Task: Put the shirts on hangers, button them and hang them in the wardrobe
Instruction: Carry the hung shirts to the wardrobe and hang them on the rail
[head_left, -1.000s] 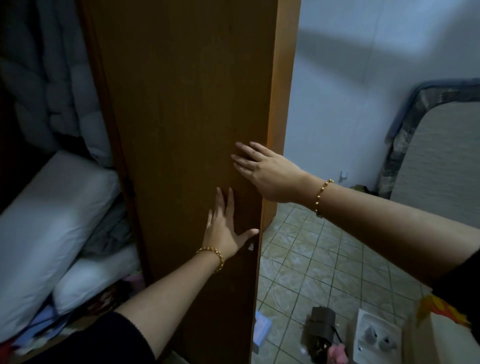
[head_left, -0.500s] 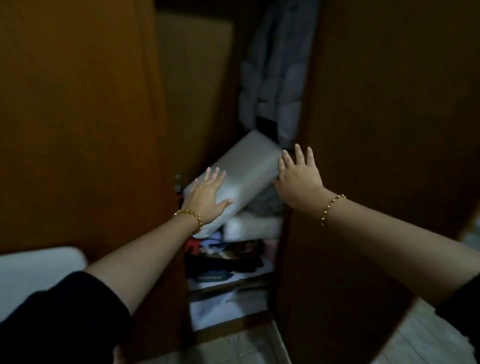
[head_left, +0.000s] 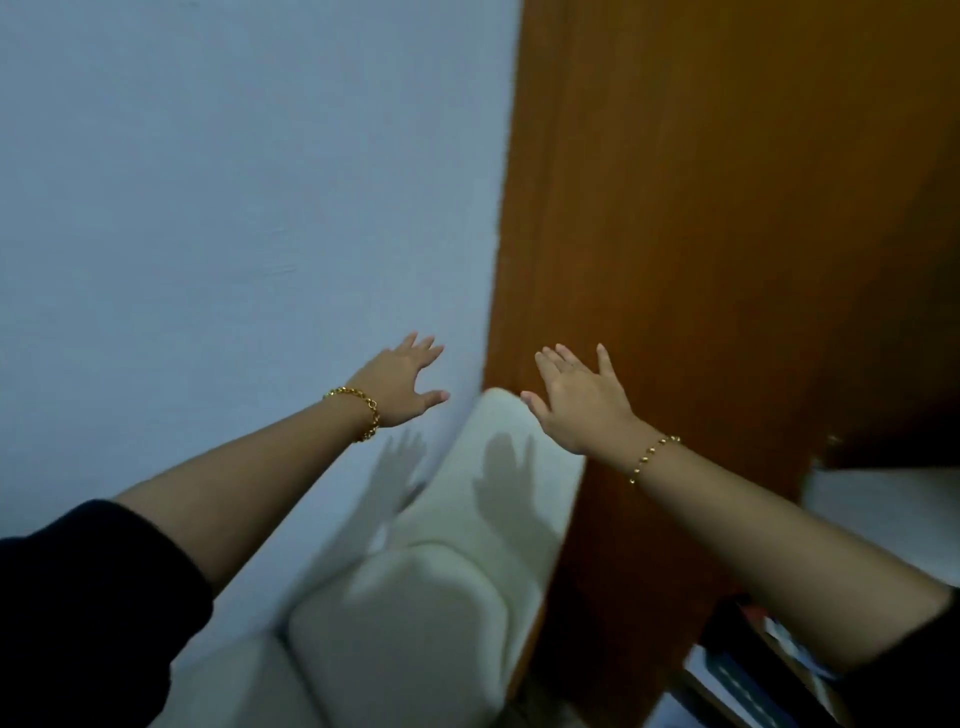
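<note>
Head view is showing both hands spread wide, holding nothing: left hand (head_left: 402, 382) just left of the wardrobe door (head_left: 727, 260), right hand (head_left: 576, 400) in front of it. No shirts are showing. The white pillow (head_left: 415, 623) beside the door could be falling, since nobody is holding it.

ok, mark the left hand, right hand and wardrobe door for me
left hand (head_left: 402, 384), head view, back of the hand
right hand (head_left: 582, 402), head view, back of the hand
wardrobe door (head_left: 701, 234), head view, bare brown wood face
</note>
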